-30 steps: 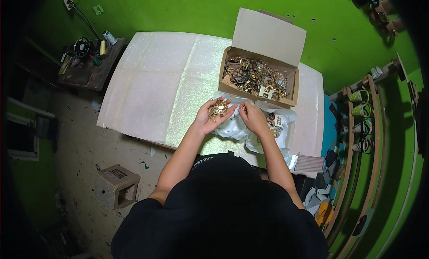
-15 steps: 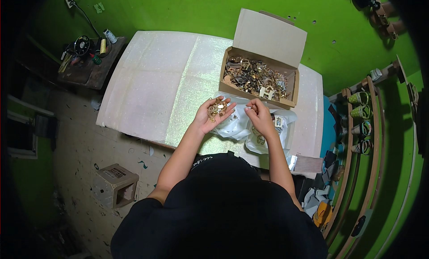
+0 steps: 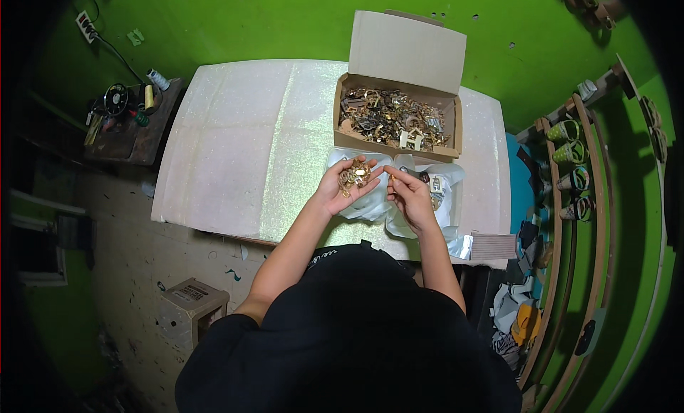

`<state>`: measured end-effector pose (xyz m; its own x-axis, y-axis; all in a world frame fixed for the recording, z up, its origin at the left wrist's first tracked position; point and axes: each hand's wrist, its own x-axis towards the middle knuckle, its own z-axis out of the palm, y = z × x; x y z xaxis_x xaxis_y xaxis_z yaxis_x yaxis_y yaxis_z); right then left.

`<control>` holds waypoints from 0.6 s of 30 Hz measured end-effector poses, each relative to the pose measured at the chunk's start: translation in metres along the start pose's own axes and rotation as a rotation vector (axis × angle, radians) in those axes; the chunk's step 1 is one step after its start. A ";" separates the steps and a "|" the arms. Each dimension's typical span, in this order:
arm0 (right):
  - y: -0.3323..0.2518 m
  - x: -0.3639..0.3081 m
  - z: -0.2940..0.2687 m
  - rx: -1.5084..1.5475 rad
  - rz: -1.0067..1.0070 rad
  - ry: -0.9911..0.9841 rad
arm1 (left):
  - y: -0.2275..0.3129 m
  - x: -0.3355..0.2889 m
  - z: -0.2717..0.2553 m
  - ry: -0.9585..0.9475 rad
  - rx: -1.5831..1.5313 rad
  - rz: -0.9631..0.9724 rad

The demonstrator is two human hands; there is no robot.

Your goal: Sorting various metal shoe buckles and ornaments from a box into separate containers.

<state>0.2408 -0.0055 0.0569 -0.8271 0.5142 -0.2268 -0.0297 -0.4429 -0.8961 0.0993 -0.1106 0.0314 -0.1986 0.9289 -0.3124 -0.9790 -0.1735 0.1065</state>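
The left hand [image 3: 347,187] is cupping a small heap of gold metal buckles [image 3: 354,175] in its open palm, above clear plastic bags [image 3: 370,203] on the pale surface [image 3: 235,149]. The right hand [image 3: 407,192] is pinching one small piece beside it, near the open cardboard box [image 3: 397,121] of buckles.

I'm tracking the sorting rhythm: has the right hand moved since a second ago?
Yes. The right hand has drawn back from the left hand, toward the person, judged against the cardboard box.
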 end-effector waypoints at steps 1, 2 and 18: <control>0.000 -0.002 0.001 -0.010 -0.014 0.006 | -0.001 0.001 0.000 0.000 0.003 -0.006; 0.001 -0.003 -0.001 -0.006 -0.016 0.011 | -0.002 0.001 0.001 -0.012 -0.006 -0.019; 0.039 0.002 -0.097 -0.684 0.252 0.281 | -0.015 0.015 0.004 0.031 0.002 -0.110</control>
<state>0.2927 0.0494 -0.0154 -0.5870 0.6658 -0.4607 0.5681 -0.0666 -0.8202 0.1113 -0.0931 0.0293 -0.0913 0.9316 -0.3518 -0.9949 -0.0703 0.0721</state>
